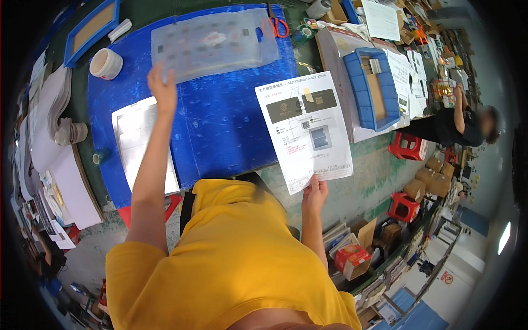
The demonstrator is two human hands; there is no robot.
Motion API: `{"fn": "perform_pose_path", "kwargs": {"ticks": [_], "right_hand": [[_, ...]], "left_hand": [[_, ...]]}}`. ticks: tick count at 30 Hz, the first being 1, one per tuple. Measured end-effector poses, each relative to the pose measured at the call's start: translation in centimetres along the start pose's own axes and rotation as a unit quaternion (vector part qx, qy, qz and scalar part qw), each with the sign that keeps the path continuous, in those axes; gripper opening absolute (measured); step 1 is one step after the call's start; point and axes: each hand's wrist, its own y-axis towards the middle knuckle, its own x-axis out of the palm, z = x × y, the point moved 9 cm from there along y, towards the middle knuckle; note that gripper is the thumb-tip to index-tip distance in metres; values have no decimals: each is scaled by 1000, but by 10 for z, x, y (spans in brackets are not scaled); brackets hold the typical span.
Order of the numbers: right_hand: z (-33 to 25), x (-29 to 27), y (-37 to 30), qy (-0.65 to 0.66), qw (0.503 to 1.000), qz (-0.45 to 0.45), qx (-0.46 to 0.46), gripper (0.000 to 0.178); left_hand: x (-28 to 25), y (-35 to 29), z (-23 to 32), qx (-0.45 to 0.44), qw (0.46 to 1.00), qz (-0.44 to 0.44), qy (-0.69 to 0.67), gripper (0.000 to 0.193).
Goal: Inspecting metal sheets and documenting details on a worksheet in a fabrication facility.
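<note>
My right hand (314, 192) pinches the lower edge of a white printed sheet (305, 129) with dark picture blocks, held up over the right edge of the blue mat (231, 121). My left hand (161, 88) reaches forward with fingers spread and touches the near left corner of a clear plastic bag (214, 41) of small dark and light cards lying at the far end of the mat. A silvery white sheet (132, 137) lies on the mat's left part, under my left forearm.
A blue tray (371, 88) with cardboard stands right of the mat, papers beyond it. Red-handled scissors (279, 26) and tape rolls (105, 63) lie at the back. Red stools (407, 146), cartons and another person (462, 124) are at the right.
</note>
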Motion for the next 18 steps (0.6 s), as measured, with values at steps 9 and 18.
{"fn": "perform_pose_path", "kwargs": {"ticks": [9,18], "right_hand": [[0,40,-12,1,998,-55,14,23],[-8,62,-21,-13,994,-106,11,23]], "left_hand": [[-18,-90,152,-65,970,-162,-171,34],[-17,-122,223,111,965,-224,-81,37]]}}
